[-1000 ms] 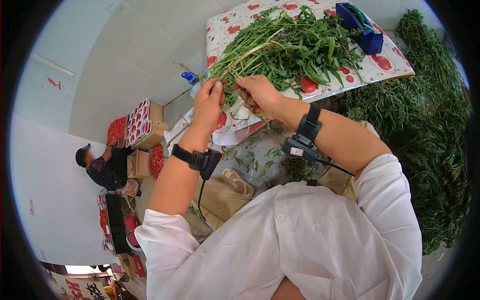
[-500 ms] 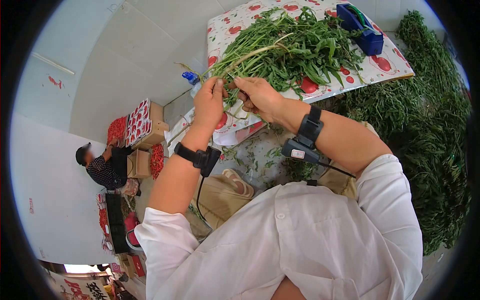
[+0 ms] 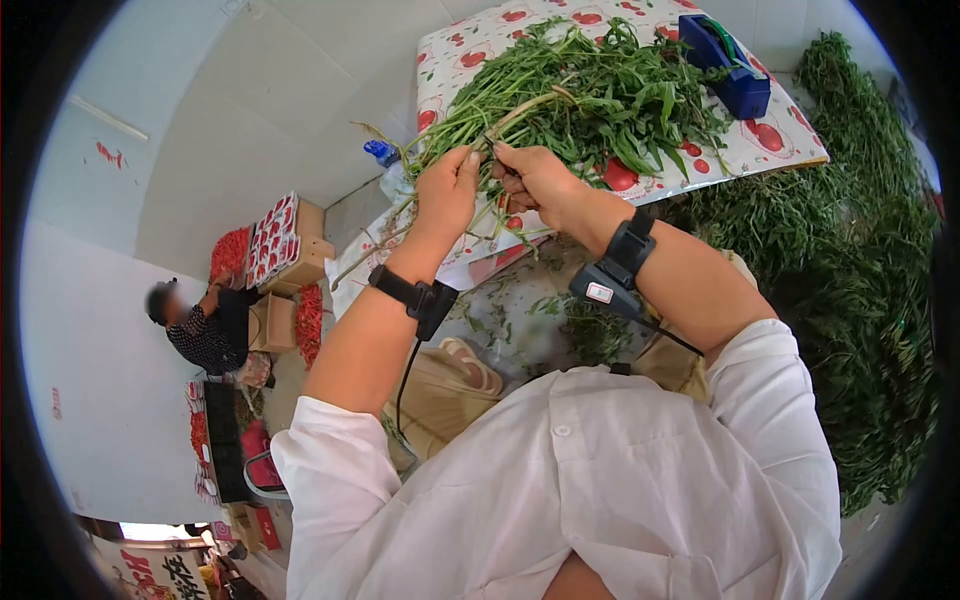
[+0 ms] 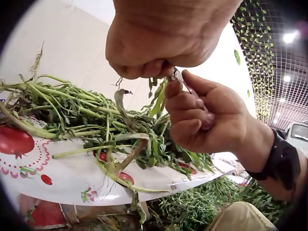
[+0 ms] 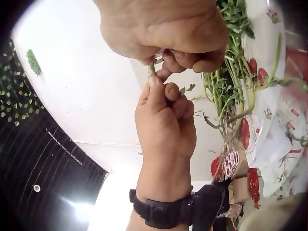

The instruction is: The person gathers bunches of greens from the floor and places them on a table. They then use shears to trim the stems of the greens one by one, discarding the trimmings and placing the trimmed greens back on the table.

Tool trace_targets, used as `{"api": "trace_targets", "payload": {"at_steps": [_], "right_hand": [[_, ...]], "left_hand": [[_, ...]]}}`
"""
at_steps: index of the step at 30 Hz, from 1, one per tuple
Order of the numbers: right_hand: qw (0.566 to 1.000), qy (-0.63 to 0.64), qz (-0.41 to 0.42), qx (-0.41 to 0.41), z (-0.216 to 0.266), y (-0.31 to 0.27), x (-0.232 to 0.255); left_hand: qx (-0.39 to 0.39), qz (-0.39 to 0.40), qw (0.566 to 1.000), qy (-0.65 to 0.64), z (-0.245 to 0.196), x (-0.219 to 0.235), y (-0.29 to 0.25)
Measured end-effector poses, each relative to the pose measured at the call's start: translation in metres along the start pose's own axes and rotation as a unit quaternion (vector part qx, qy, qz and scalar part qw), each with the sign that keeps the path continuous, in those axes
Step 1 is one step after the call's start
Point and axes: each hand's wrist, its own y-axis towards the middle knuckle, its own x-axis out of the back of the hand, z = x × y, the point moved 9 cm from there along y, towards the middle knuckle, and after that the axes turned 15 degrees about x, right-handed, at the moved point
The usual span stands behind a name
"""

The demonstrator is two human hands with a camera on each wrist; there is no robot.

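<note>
A long pale green stem (image 3: 520, 108) slants up from my hands over a heap of leafy greens (image 3: 610, 100). My left hand (image 3: 447, 190) pinches this stem between thumb and forefinger; its green end (image 5: 152, 68) shows at the fingertips in the right wrist view. Close beside it, my right hand (image 3: 545, 182) has its fingers curled round a small metal tool (image 4: 179, 75) with a pinkish edge, whose tip meets the stem. I cannot tell the tool's exact kind. Below the hands, cut stalks (image 4: 127, 163) lie near the edge of the tablecloth (image 4: 101, 185).
A blue tape dispenser (image 3: 725, 65) stands at the table's back right corner. The blue top of a bottle (image 3: 381, 152) shows by the left edge. More greens (image 3: 860, 300) are piled on the floor at right. Far left, a person (image 3: 205, 335) sits near cardboard boxes (image 3: 315, 225).
Both hands have shifted a little to the right together, with the stem between them. The left hand keeps its pinch, and the heap of greens lies as before.
</note>
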Motion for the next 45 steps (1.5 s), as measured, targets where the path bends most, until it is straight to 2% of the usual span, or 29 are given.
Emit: {"api": "trace_targets", "payload": {"at_steps": [2,5,8,11,14,17,20,22,23,24,26,27,28,29,30,32,33,35,36,37,38,40,41,44,45], "right_hand": [[0.999,-0.02,-0.036,0.008,0.004,0.002,0.01],[0.998,-0.038,-0.039,0.029,0.008,0.007,0.025],[0.994,-0.086,-0.055,0.031,0.008,0.013,0.038],[0.993,-0.085,-0.081,0.033,0.011,0.012,0.051],[0.994,-0.073,-0.073,0.046,0.013,0.014,0.059],[0.995,-0.031,-0.094,0.024,0.011,0.013,0.075],[0.996,-0.018,-0.078,0.051,0.019,0.009,0.083],[0.981,-0.123,-0.106,0.107,0.035,0.01,0.091],[0.968,-0.175,-0.119,0.136,0.043,0.011,0.093],[0.938,-0.275,-0.103,0.186,0.056,0.015,0.09],[0.84,-0.458,-0.07,0.281,0.077,0.025,0.075],[0.798,-0.506,-0.06,0.322,0.085,0.025,0.063],[0.751,-0.55,-0.049,0.363,0.095,0.025,0.047],[0.7,-0.59,-0.037,0.402,0.103,0.025,0.035],[0.671,-0.621,-0.022,0.405,0.103,0.032,0.03],[0.61,-0.678,0.007,0.411,0.102,0.049,0.023],[0.586,-0.714,0.029,0.382,0.099,0.058,0.021],[0.578,-0.741,0.055,0.337,0.09,0.075,0.029],[0.573,-0.754,0.068,0.314,0.087,0.079,0.03],[0.557,-0.789,0.096,0.241,0.079,0.084,0.036],[0.55,-0.804,0.103,0.202,0.074,0.088,0.041],[0.53,-0.831,0.115,0.124,0.065,0.096,0.056],[0.523,-0.835,0.113,0.124,0.063,0.098,0.061],[0.522,-0.836,0.1,0.133,0.07,0.093,0.071],[0.504,-0.845,0.092,0.152,0.075,0.089,0.072]], "left_hand": [[0.006,0.012,1.0,-0.016,0.007,-0.009,0.011],[-0.015,-0.014,1.0,-0.001,0.005,-0.019,0.019],[0.0,0.0,1.0,-0.016,0.012,-0.031,0.028],[0.016,0.038,0.999,-0.014,0.013,-0.043,0.027],[0.066,0.085,0.992,-0.071,0.022,-0.048,0.029],[0.078,0.072,0.989,-0.106,0.027,-0.026,0.032],[0.095,0.088,0.983,-0.13,0.031,0.017,0.023],[0.11,0.051,0.986,-0.116,0.051,0.058,0.018],[0.12,0.03,0.987,-0.101,0.06,0.08,0.012],[0.13,0.01,0.988,-0.085,0.07,0.103,0.007],[0.115,-0.046,0.992,0.001,0.119,0.152,0.007],[0.116,-0.089,0.985,0.089,0.134,0.174,0.0],[0.115,-0.131,0.969,0.176,0.149,0.196,-0.01],[0.076,-0.149,0.95,0.262,0.173,0.215,-0.015],[0.037,-0.165,0.923,0.347,0.201,0.23,-0.023],[0.142,-0.114,0.901,0.393,0.264,0.252,-0.047],[0.158,-0.092,0.887,0.424,0.278,0.255,-0.06],[0.188,-0.046,0.855,0.481,0.301,0.255,-0.082],[0.19,-0.058,0.874,0.443,0.302,0.254,-0.087],[0.191,-0.07,0.892,0.404,0.305,0.249,-0.093],[0.193,-0.083,0.907,0.364,0.308,0.244,-0.097],[0.165,-0.1,0.93,0.314,0.29,0.224,-0.098],[0.151,-0.109,0.939,0.288,0.279,0.211,-0.099],[0.215,-0.201,0.95,0.106,0.243,0.187,-0.106],[0.193,-0.227,0.942,0.158,0.233,0.188,-0.108]]}}
